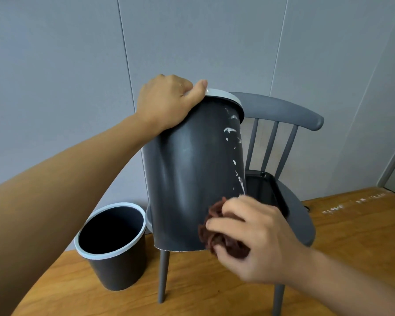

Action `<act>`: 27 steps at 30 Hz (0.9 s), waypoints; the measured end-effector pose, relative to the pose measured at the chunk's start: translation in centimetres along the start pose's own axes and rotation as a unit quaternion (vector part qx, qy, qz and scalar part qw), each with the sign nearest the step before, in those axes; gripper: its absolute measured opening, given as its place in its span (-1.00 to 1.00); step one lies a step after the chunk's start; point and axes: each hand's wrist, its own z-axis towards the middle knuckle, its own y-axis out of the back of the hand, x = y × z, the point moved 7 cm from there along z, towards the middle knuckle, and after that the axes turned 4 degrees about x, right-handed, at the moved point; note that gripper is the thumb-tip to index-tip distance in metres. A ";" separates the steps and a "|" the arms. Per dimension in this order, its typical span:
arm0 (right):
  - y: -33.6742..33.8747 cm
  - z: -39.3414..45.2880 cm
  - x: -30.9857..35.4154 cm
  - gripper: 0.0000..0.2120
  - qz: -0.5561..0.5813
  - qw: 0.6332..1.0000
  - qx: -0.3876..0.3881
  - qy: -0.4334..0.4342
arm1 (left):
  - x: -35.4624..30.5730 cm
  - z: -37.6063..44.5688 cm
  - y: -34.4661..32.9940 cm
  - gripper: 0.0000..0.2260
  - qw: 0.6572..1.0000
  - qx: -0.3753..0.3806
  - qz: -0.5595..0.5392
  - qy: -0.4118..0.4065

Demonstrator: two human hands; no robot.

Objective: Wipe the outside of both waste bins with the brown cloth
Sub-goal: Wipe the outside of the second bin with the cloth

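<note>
A dark grey waste bin [189, 174] with a light rim is lifted and tilted in front of a chair. My left hand [167, 103] grips its rim at the top. White smears run down the bin's right side. My right hand [255, 238] holds a bunched brown cloth [217, 233] and presses it against the lower right of the bin's wall. A second dark bin [112, 245] with a light rim stands upright on the wooden floor at the lower left, mouth open and nothing visible inside.
A grey spindle-back chair [290, 124] stands behind the lifted bin. A dark tray-like object [267, 190] lies on its seat. Grey wall panels rise behind. A door frame shows at the far right. White marks streak the wooden floor [351, 236] on the right.
</note>
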 end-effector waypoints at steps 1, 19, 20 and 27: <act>-0.1 -0.1 0.2 -0.80 -0.013 0.999 0.020 0.027 | -0.1 0.0 0.0 -0.46 1.000 -0.002 0.001 -0.005; 0.7 0.8 -3.7 -0.81 0.104 0.990 -0.063 -0.075 | 1.7 0.3 -0.3 -0.48 0.999 0.001 -0.029 0.021; 0.5 0.2 -3.4 -0.82 0.113 0.990 -0.050 -0.068 | 1.9 0.4 -0.4 -0.48 0.999 0.002 -0.034 0.023; 1.6 1.4 -5.2 -0.79 0.100 0.975 -0.139 -0.144 | 0.9 -0.1 0.0 -0.49 0.998 -0.002 -0.056 -0.014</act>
